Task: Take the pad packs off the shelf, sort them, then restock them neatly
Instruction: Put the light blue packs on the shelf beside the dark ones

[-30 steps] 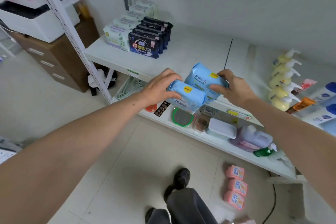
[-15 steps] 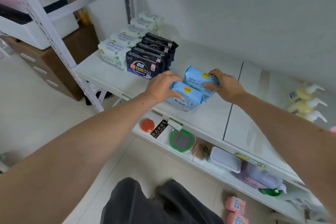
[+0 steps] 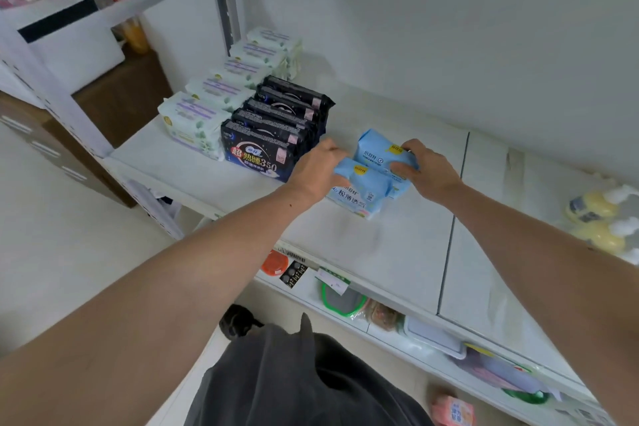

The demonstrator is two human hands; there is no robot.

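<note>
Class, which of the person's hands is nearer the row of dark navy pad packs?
Left. The left hand sits beside the dark navy pad packs; the right hand is farther right.

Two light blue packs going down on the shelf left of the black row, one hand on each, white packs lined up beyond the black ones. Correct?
Not quite: the head view shows the two light blue packs to the right of the black row, not left. The rest holds: left hand and right hand each hold one, and the white packs sit beyond the black row.
</note>
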